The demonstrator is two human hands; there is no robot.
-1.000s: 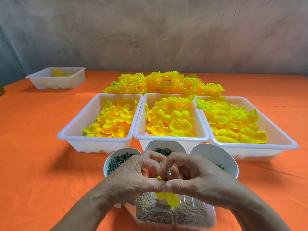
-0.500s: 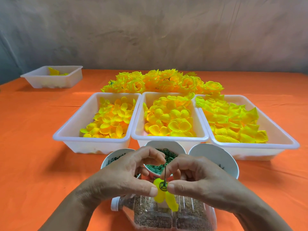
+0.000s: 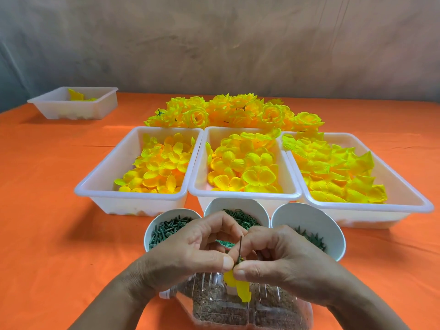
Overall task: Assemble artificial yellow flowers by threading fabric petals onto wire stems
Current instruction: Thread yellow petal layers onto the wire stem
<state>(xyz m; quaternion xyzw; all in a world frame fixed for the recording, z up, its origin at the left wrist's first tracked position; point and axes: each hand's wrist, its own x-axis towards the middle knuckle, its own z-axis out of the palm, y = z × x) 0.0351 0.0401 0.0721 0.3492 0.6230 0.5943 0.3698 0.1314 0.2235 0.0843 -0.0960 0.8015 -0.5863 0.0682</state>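
The left hand [image 3: 190,253] and right hand [image 3: 281,256] are curled in close, thumbs pinching the wire stem [image 3: 240,246], which pokes up between them. The green ring that showed a moment ago is hidden under the thumbs now. I'd guess it's been pressed home, with the yellow petal [image 3: 238,285] hanging just below, over the clear bottle [image 3: 214,308] at the near edge of the bench [image 3: 59,234].

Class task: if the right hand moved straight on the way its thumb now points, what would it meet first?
The left hand, at its thumb: it and the right hand both pinch the wire stem, thumb tips nearly touching. Nothing else seems to lie between, though depth is unclear.
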